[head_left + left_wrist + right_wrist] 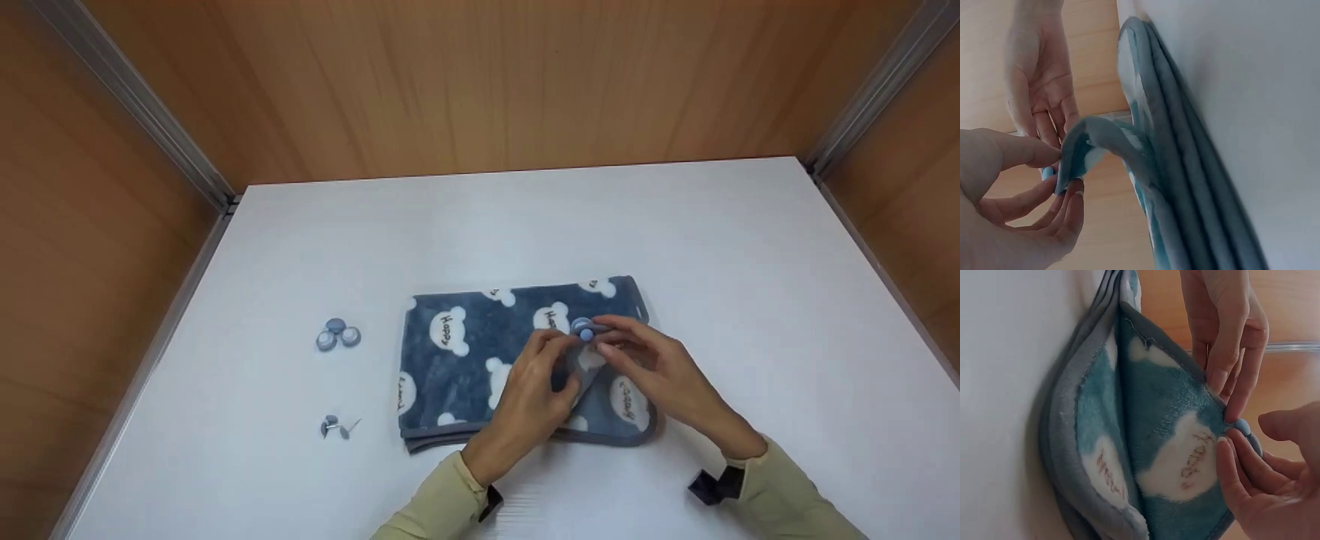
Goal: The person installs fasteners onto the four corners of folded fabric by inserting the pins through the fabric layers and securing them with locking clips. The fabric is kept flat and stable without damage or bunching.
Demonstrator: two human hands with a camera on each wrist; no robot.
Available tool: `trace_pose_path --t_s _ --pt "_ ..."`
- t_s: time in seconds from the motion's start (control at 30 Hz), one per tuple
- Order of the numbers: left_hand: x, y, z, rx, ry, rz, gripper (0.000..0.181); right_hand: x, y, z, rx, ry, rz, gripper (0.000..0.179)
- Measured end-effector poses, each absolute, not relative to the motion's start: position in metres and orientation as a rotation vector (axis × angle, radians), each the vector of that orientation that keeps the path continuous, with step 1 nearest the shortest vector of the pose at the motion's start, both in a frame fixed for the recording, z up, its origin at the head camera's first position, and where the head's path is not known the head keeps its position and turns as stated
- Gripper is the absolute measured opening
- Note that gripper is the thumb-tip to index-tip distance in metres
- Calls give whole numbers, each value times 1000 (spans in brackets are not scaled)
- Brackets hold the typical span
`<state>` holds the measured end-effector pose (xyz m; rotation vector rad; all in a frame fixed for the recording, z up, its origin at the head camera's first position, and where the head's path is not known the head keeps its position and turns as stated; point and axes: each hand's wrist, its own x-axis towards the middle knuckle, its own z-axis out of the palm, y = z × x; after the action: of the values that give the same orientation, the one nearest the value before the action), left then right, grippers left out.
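Observation:
A folded dark blue fleece blanket (469, 390) with white bear heads and grey binding lies on the table. One corner of its upper layer is lifted and bent. My left hand (529, 390) pinches the lifted edge between thumb and fingers, as the left wrist view shows. At that corner sits a round blue fastener (582, 328) with a small ball-like knob. My right hand (667, 375) has its curled fingers at the fastener and the fabric beside it. In the right wrist view the thumb (1283, 424) stands slightly off the fastener (1241, 426). Fingers partly hide the fastener.
Left of the blanket lies a cluster of three round blue-and-white caps (350, 337). Nearer the front are several grey-blue flat-headed pins (330, 425), with a thin shank pointing up. Wooden panels (480, 90) enclose the white table (480, 225) at the back and sides.

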<state>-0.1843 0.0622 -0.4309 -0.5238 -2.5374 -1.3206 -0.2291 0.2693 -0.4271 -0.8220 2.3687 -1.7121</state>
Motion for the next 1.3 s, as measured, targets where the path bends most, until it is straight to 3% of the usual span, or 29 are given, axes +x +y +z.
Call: trace_pose_path --t_s 0.23,0.93,1.17,1.3 --pt "-191 56 -436 -532 -2531 -1285 52 -249 254 -424 -802 2359 -1709 43" --pt "-196 45 -450 -448 -2532 -871 28 -298 202 -439 -1033 2464 -1408 47" --pt "-194 39 -451 -424 -2700 -821 42 -299 198 -448 -1065 2400 -1351 66" --pt "-196 34 -450 -397 -2785 -690 46 -298 199 -450 -1055 2365 -1348 66"
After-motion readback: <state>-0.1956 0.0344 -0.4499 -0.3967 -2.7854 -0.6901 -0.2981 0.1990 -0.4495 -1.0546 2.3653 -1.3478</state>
